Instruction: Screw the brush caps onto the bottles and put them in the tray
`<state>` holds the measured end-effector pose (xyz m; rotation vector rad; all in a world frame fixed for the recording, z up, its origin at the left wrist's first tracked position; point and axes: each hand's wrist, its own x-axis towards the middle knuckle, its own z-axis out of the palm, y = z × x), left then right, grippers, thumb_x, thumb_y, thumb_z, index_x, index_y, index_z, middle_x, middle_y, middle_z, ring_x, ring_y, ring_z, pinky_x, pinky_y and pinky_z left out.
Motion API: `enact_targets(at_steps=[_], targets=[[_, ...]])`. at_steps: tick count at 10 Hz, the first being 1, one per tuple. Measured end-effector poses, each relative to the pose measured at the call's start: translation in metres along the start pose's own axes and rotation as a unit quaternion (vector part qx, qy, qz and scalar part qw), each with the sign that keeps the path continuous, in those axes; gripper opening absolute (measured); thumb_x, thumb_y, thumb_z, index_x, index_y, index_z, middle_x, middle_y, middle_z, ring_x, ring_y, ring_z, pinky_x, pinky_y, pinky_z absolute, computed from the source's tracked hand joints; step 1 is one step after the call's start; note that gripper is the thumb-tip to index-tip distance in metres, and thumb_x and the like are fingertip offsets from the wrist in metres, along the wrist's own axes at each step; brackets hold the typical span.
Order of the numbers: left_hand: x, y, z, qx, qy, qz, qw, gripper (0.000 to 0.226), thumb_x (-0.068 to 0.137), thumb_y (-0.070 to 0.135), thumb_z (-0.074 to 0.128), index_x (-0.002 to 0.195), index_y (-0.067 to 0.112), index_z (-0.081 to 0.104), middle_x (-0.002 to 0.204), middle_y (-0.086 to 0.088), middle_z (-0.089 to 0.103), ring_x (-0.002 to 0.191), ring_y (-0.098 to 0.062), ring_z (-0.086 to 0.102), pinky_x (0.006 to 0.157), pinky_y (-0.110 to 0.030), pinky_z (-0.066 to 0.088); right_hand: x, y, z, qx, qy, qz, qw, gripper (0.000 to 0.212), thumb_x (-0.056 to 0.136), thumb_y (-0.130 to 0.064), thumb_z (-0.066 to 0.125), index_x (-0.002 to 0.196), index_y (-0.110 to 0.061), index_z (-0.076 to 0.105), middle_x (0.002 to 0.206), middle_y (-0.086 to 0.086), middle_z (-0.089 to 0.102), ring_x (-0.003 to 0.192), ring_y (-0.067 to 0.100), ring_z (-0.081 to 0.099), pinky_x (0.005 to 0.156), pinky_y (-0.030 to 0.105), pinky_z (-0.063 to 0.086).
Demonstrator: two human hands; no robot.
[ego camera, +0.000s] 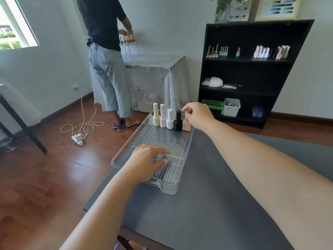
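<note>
A clear plastic tray (124, 147) with a ribbed floor lies on the dark grey table (207, 204). Along its far end stands a row of capped bottles: cream (156, 117), pale pink (162, 119), white (170, 119), black (178, 121) and a square pink bottle (186, 125). My right hand (199, 115) reaches over the far end, and its fingers pinch the top of the square pink bottle, hiding the cap. My left hand (148, 159) rests flat inside the near part of the tray with straight fingers.
A person in jeans (108, 69) stands with their back to me at a cloth-covered side table (155, 64), handling small bottles. A black shelf unit (252, 73) with bottles and bins stands at the right. A power strip and cord (79, 136) lie on the wooden floor.
</note>
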<state>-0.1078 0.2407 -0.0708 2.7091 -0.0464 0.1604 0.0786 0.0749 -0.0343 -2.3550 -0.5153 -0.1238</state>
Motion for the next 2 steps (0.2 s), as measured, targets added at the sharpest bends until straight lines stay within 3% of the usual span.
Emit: enact_targets(at_steps=[1, 2], targets=[[-0.0001, 0.0008, 0.0, 0.0, 0.009, 0.003, 1.0, 0.03, 0.095, 0.042, 0.058, 0.125, 0.042, 0.062, 0.126, 0.009, 0.066, 0.122, -0.019, 0.051, 0.103, -0.039, 0.038, -0.0014, 0.0015, 0.0013, 0.015, 0.005, -0.006, 1.0, 0.035, 0.09, -0.003, 0.051, 0.115, -0.022, 0.066, 0.103, 0.003, 0.067, 0.09, 0.018, 0.062, 0.08, 0.03, 0.054], [-0.0006, 0.0008, 0.0004, 0.001, 0.009, -0.002, 1.0, 0.03, 0.094, 0.044, 0.057, 0.124, 0.042, 0.062, 0.128, 0.012, 0.065, 0.122, -0.018, 0.05, 0.103, -0.038, 0.038, -0.008, -0.0006, 0.0002, 0.023, 0.01, -0.01, 1.0, 0.047, 0.088, -0.009, 0.056, 0.132, -0.025, 0.055, 0.111, 0.001, 0.065, 0.091, 0.013, 0.058, 0.083, 0.026, 0.049]])
